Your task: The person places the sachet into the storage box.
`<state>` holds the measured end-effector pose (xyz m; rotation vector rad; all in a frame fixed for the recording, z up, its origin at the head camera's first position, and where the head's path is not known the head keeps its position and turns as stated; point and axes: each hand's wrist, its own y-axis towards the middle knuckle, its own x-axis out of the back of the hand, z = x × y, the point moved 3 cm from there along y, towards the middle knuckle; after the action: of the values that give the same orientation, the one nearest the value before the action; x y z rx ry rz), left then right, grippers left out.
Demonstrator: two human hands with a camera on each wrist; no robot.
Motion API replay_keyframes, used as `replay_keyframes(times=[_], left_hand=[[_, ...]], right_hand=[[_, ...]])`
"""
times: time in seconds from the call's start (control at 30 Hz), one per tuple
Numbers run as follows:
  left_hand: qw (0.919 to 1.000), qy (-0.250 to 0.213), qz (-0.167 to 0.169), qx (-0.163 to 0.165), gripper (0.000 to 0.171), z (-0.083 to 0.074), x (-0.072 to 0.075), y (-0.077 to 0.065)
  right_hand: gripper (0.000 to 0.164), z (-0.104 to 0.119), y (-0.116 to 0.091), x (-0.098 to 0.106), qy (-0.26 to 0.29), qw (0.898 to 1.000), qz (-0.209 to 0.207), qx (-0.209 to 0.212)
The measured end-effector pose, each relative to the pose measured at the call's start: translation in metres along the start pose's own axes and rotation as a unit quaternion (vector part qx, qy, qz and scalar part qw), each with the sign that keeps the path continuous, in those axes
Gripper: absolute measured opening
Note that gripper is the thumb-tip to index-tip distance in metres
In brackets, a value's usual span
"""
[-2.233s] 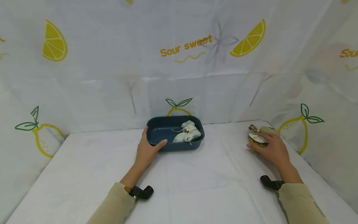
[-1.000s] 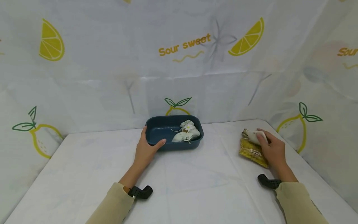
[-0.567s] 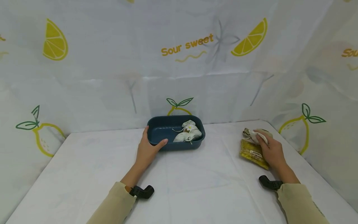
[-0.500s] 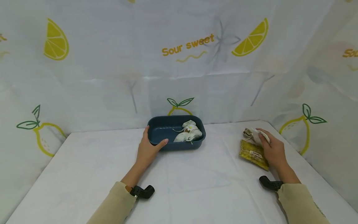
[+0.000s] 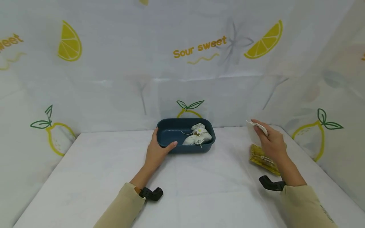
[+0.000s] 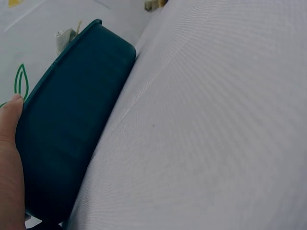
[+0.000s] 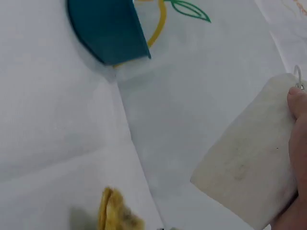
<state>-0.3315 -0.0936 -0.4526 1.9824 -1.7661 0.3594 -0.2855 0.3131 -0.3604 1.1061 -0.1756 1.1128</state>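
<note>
My left hand (image 5: 156, 152) grips the left end of a dark blue plastic basin (image 5: 168, 136), with the thumb on its front rim. White cloth pouches (image 5: 201, 136) with thin drawstrings and a small flower lie in the basin's right half. Over at the right, my right hand (image 5: 272, 141) pinches a flat white drawstring pouch (image 7: 249, 158) by its upper edge, raised off the table. Below that hand lies a yellow packet (image 5: 259, 157) with a pale label, partly hidden by the hand and wrist.
A white cloth covers the table (image 5: 199, 186). Behind it and at both sides hang white curtains (image 5: 114, 95) printed with lemons. The basin stands close to the back curtain. Black camera mounts (image 5: 152, 193) sit on both wrists.
My right hand has gone from the stacked items, taken hold of the white pouch and lifted it off the yellow packet. The left hand and basin stay put; the head view shifted slightly.
</note>
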Motion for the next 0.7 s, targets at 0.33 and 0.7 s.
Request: replay_keyframes(times=[0.33, 0.7], left_hand=[[0.9999, -0.003, -0.01, -0.004, 0.113, 0.004, 0.005, 0.001], [0.9999, -0.012, -0.009, -0.006, 0.113, 0.002, -0.001, 0.001]], right_hand=[[0.034, 0.06, 0.043, -0.057, 0.011, 0.994, 0.05, 0.096], [0.036, 0.098, 0.072, -0.105, 0.022, 0.99, 0.049, 0.132]])
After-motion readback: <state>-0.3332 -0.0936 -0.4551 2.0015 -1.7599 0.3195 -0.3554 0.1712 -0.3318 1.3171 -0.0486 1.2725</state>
